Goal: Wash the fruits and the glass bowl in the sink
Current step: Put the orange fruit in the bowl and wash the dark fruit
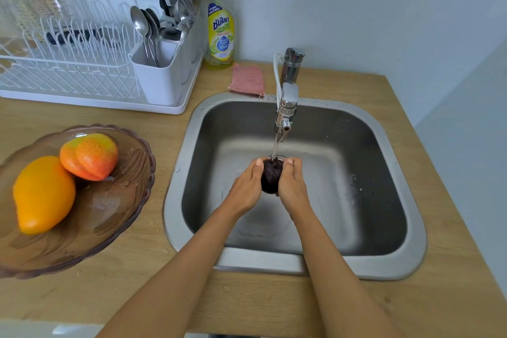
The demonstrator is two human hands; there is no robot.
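A dark purple round fruit [271, 177] is held over the steel sink [389, 261], right under the stream running from the tap [286, 107]. My left hand [247, 186] grips its left side and my right hand [292, 186] grips its right side, fingers curled round it. On the counter to the left stands the tinted glass bowl [109, 214]. It holds an orange mango [42, 195] and a red-orange peach-like fruit [89, 156].
A white dish rack [82, 68] with a cutlery holder [157, 74] stands at the back left. A dish soap bottle [220, 30] and a pink sponge cloth [247, 80] sit behind the sink. A wall closes in at the back and the right.
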